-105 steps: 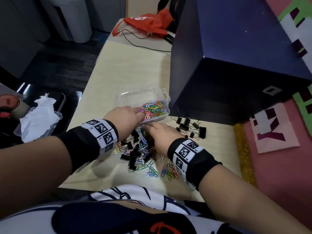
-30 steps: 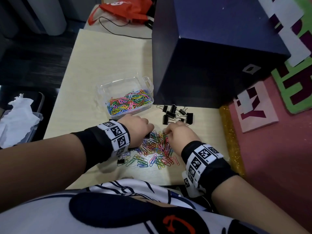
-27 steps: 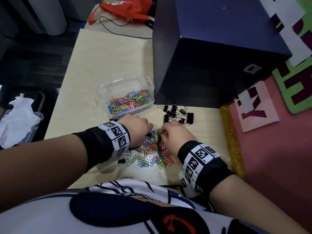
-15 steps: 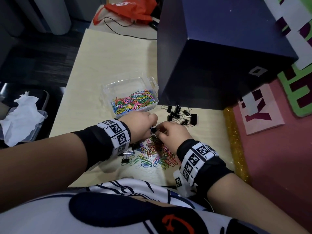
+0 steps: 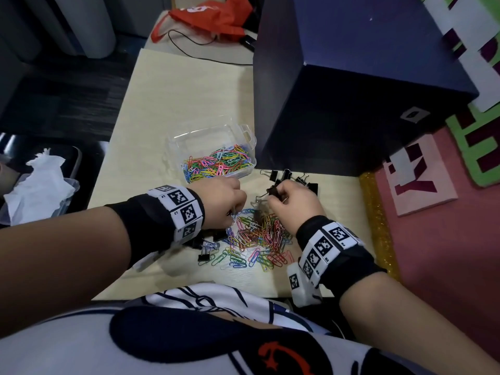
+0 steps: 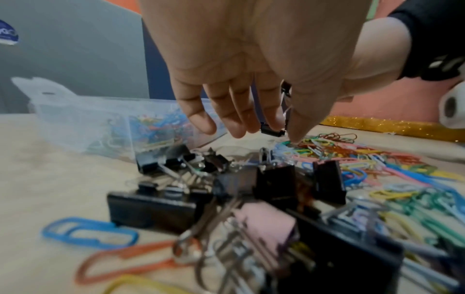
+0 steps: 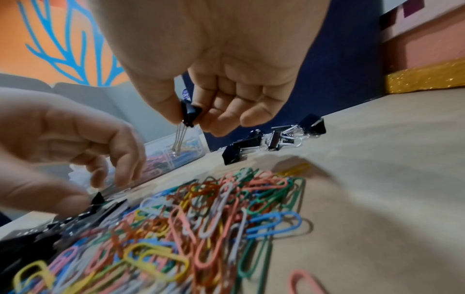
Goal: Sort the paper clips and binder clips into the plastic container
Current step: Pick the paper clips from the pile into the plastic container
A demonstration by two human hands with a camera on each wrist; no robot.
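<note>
R hand (image 7: pixel 214 69): pinching one black binder clip (image 7: pixel 190 114) btw thumb & index tip, wire handles hanging down. Other fingers are curling loosely, holding nothing else.
L hand (image 6: pixel 251 59): fingers are hanging down, slightly spread, over the heap's edge. A bit of silver wire is showing by the tips in head view; can't tell if it's gripping anything.
Plastic container (image 5: pixel 176 142): sitting mid-frame in head view, just left of the dark box (image 5: pixel 351 131). Its lower part in frame is holding coloured paper clips; upper part seems bare.
Loose paper clips (image 5: pixel 257 236): lying heaped on the table (image 5: pixel 176 90), just below both hands in frame.
Clip group (image 5: pixel 292 177): lying just right of the container, above the R hand.
Tangled binder clips (image 6: pixel 274 183): lying mixed w/ paper clips under the L wrist.
Step, prob.: picking binder clips out of the mix.
Doing it well: gripping the black body, not the wire, so the handles aren't snagging paper clips. Shaking off any hanger-on before moving. Keeping the types apart when dropping. L hand pinning the heap while R is lifting.
</note>
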